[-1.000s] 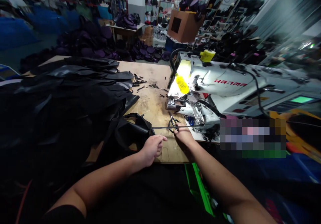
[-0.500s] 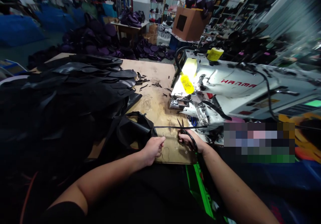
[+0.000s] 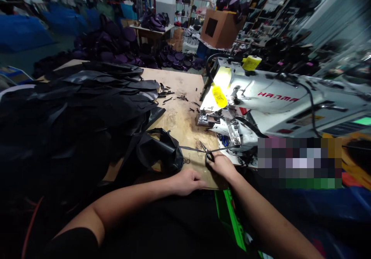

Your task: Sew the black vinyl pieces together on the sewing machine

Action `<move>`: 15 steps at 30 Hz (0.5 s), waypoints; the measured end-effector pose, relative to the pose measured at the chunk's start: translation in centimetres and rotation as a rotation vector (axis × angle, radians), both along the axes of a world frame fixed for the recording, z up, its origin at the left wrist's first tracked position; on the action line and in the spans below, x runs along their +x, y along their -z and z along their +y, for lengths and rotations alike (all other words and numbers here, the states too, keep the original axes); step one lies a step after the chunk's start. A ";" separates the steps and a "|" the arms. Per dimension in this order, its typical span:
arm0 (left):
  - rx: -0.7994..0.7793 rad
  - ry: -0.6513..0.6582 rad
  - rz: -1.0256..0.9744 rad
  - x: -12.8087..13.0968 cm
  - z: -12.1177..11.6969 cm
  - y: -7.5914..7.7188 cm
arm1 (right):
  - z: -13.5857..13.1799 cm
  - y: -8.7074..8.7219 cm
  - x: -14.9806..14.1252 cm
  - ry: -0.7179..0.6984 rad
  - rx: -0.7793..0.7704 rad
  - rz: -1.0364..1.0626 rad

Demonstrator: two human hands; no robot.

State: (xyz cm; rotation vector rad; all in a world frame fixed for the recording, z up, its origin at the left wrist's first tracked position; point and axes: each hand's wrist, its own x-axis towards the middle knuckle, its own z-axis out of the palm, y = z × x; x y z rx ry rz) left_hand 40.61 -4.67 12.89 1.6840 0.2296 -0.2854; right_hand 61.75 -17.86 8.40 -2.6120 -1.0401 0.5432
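Observation:
My right hand (image 3: 223, 165) is closed round a pair of black-handled scissors (image 3: 208, 154). Their blades point away from me and meet a narrow black strip (image 3: 189, 148). This strip runs from a black sheet piece with an opening (image 3: 158, 150) across to the sewing machine (image 3: 261, 92), and bends at the scissors. Lower down, at the near edge of the worktop (image 3: 176, 120), lies my left hand (image 3: 187, 181), palm down. Its thumb is apart from the bent index finger, and I see nothing in it; the other fingers are mostly hidden. Loose thread (image 3: 187, 160) lies just beyond it.
A large heap of black sheet pieces (image 3: 87, 108) covers the left side. Dark offcuts (image 3: 165, 92) are scattered behind. A yellow thread spool (image 3: 251, 62) sits on the machine. Below the worktop's front edge is a green plastic part (image 3: 232, 220). A cardboard box (image 3: 222, 29) stands farther back.
My left hand has come down and right toward the near edge, its pinch loosened. The scissors have moved slightly left onto the strip, which now dips there; their blades look less spread.

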 end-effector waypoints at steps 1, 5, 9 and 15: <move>-0.033 -0.048 -0.070 0.6 -0.2 -0.2 | -0.3 -0.4 -0.9 0.021 0.094 0.044; -0.289 -0.216 -0.321 3.3 -1.1 -2.2 | -1.5 -2.5 -6.2 0.152 0.653 0.723; -0.092 -0.093 -0.331 3.8 -0.5 -4.5 | -4.2 -3.0 -8.8 0.189 0.697 1.181; 0.432 0.483 -0.138 -0.1 4.3 -6.5 | -16.8 0.2 -10.3 0.480 0.198 0.843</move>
